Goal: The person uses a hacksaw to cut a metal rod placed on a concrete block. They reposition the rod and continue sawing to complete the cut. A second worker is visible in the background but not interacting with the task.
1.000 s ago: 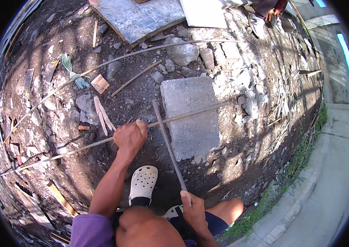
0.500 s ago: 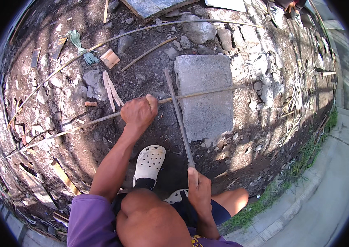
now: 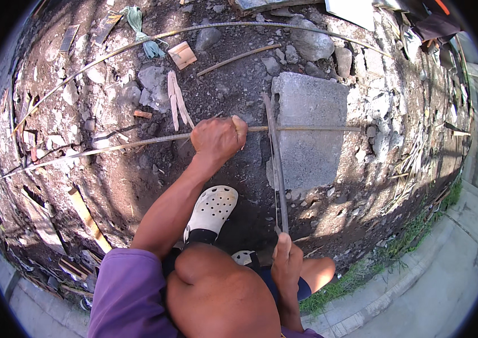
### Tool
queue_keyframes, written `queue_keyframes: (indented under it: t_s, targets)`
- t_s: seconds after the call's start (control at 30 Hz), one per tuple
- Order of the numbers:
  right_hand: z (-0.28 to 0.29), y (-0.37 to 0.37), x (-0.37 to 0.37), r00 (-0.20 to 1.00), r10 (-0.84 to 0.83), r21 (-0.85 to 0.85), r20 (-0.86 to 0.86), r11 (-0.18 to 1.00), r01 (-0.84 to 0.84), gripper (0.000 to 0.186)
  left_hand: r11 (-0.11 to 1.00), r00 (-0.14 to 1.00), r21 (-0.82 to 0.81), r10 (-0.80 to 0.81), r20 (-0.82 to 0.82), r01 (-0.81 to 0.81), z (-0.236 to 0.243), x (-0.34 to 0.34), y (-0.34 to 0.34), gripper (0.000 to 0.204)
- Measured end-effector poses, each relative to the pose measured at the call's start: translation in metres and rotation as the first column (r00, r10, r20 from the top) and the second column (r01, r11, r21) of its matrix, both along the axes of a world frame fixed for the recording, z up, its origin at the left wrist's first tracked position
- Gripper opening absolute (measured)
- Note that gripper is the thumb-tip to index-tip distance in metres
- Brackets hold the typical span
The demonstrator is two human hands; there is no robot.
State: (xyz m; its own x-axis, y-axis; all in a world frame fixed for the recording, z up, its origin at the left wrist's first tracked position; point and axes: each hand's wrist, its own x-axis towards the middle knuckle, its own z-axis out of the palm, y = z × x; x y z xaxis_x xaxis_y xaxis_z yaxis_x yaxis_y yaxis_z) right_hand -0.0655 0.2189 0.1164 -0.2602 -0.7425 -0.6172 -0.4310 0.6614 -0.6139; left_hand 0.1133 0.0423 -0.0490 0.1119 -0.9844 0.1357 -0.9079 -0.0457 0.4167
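Here we are clamping our left hand (image 3: pixel 216 139) tight around the long steel rod (image 3: pixel 137 143) lying across the concrete block (image 3: pixel 313 129), while our right hand (image 3: pixel 287 260) is gripping the hacksaw (image 3: pixel 277 163) crossing it.

There is a single view, from a wide fisheye camera worn on the person's head. It looks almost straight down, close over the person's own bent knee (image 3: pixel 216 293) and forearms, which enter from the lower edge. Beyond them it takes in the dark dirt ground (image 3: pixel 137 186) strewn with rubble. Straight lines bow toward the rim, where a black circular border closes the picture. No second view overlaps it.
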Motion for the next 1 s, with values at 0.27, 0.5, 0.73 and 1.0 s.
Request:
queue_keyframes:
  t_s: [0.27,0.5,0.73,1.0]
  targets:
    - [-0.060,-0.068,0.020,0.992,0.077,-0.246,-0.098,0.964,-0.099,0.075,0.994,0.998,-0.098,-0.053,-0.015,0.051,0.005,0.005,-0.007,0.046]
    - [-0.002,0.016,-0.013,0.987,-0.161,0.180,-0.020,0.970,0.162,0.067,0.988,0.993,-0.153,-0.037,-0.111,0.019,-0.008,0.004,-0.003,0.045]
    - [-0.052,-0.030,-0.009,0.999,-0.051,-0.084,0.007,0.995,0.051,0.067,1.000,0.998,-0.020,-0.025,-0.052,0.024,0.005,0.003,-0.008,0.048]
    - [-0.005,0.041,-0.005,0.997,-0.076,-0.003,0.029,0.997,0.076,0.059,0.998,1.000,0.055,0.029,-0.011,-0.028,-0.002,0.000,-0.003,0.052]
